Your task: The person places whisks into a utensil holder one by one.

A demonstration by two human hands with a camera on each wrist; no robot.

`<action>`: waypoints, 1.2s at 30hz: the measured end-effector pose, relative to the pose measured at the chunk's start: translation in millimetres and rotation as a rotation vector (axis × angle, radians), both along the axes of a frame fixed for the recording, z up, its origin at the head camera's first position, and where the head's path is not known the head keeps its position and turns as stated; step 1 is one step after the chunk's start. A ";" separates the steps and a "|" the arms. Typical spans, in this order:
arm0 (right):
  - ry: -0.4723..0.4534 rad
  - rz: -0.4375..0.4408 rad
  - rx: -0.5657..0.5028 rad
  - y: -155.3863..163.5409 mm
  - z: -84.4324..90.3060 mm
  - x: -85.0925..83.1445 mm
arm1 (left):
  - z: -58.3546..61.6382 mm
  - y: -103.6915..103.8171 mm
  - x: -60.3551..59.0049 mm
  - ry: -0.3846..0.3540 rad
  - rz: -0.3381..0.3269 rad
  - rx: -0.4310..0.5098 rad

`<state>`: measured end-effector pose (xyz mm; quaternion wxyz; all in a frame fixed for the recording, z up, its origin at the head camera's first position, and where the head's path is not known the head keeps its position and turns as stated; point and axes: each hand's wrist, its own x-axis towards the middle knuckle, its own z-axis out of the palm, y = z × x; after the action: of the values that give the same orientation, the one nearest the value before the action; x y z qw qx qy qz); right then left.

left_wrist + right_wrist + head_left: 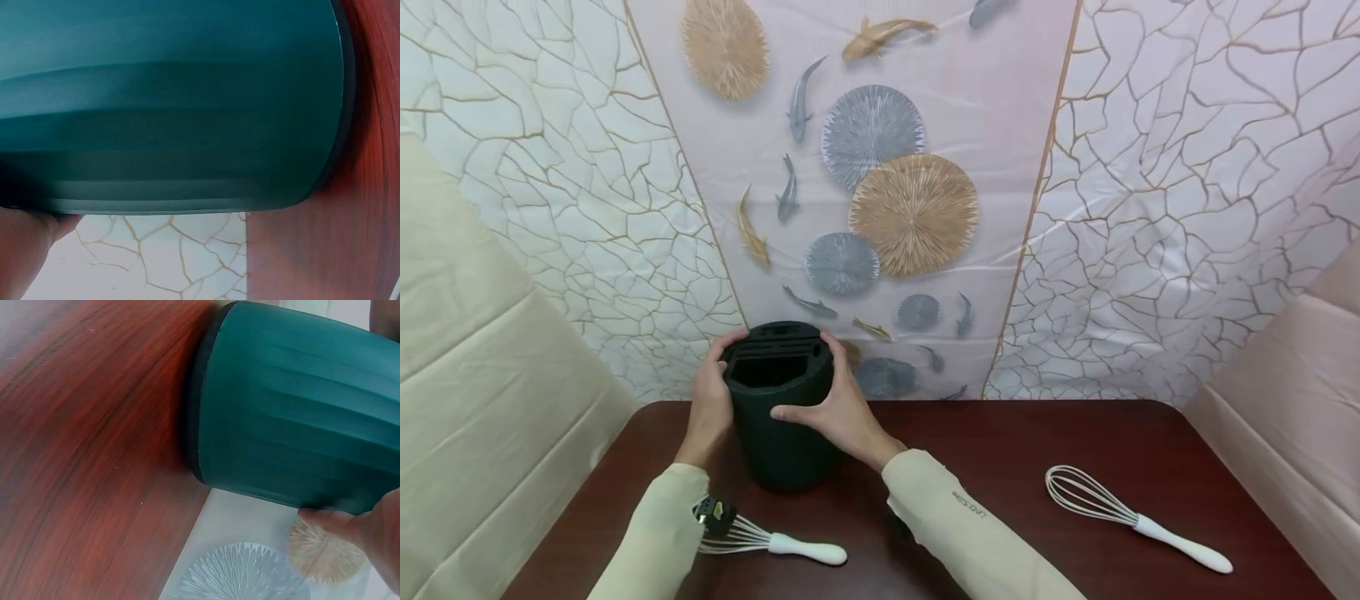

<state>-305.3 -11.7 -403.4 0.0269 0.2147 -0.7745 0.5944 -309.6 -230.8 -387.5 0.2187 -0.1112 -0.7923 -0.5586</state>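
Observation:
A dark green utensil holder (782, 442) with a slotted black top stands upright at the back of the table, left of centre. My left hand (709, 410) grips its left side near the rim. On the right side, my right hand (847, 414) holds it with the thumb across the front and fingers reaching behind the rim. The ribbed green wall of the holder (175, 125) fills much of the left wrist view. Its black base edge (195, 419) meets the tabletop in the right wrist view.
A white-handled whisk (808, 549) lies near my left forearm, partly hidden by it. Another whisk (1183, 546) lies at the right of the dark red wooden table (977, 475). Behind the table hangs a patterned cloth (917, 212); pale fabric panels flank both sides.

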 end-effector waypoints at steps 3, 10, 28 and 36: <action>0.001 -0.008 0.001 8.1 -0.4 4.9 | 0.5 5.0 2.7 -0.016 -0.029 -0.013; 0.001 -0.013 0.009 26.2 -2.6 8.7 | -1.6 16.8 7.2 -0.037 -0.067 -0.024; 0.017 -0.092 0.003 57.8 -5.4 18.0 | -6.5 43.1 9.1 -0.058 -0.172 -0.036; 0.001 -0.126 -0.007 71.6 -4.5 22.4 | -5.1 56.7 10.0 -0.061 -0.207 -0.028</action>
<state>-282.9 60.0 -407.9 0.0652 0.1657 -0.7845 0.5940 -299.7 -174.1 -392.6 0.1339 -0.1784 -0.7906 -0.5703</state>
